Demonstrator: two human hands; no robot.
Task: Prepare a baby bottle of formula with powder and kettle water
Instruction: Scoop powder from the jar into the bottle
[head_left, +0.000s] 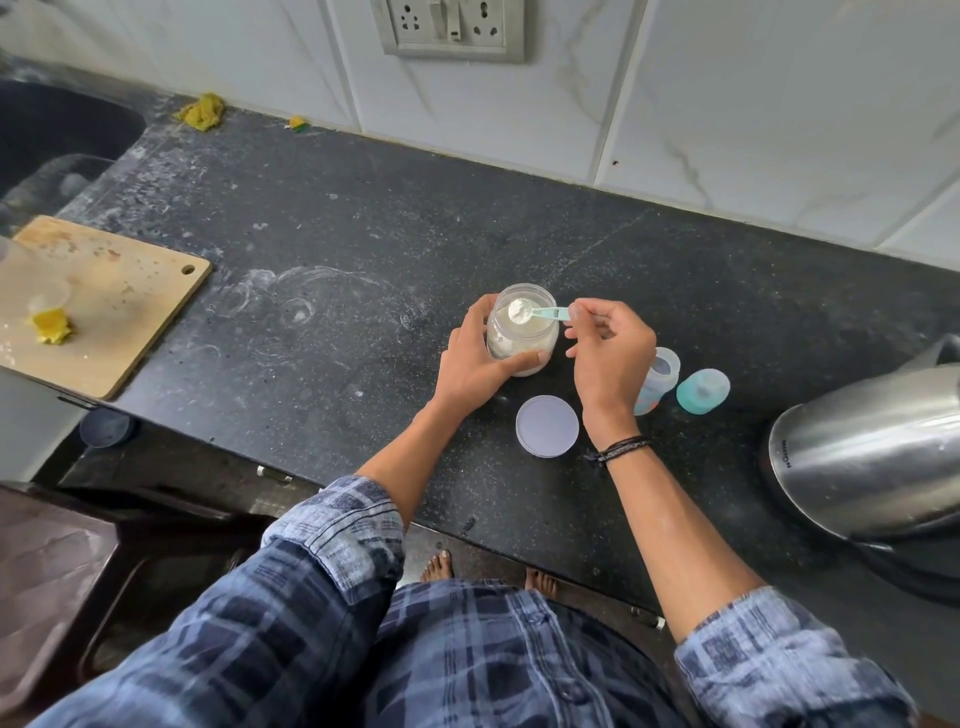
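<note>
Currently, left hand (475, 364) fingers clamp the clear plastic powder jar (521, 340) steady; right hand (610, 353) fingers pinch the heaped teal plastic scoop (537, 313) above it.

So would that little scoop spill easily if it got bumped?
Probably. The scoop is heaped with loose powder, so a tilt would likely shed some. It looks like thin plastic, likely very light. The right hand pinches only the handle's end, so it may swivel.

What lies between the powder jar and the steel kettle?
Head view: right of the powder jar, the right hand pinching the scoop, then the baby bottle and a teal cap, before the kettle.
</note>
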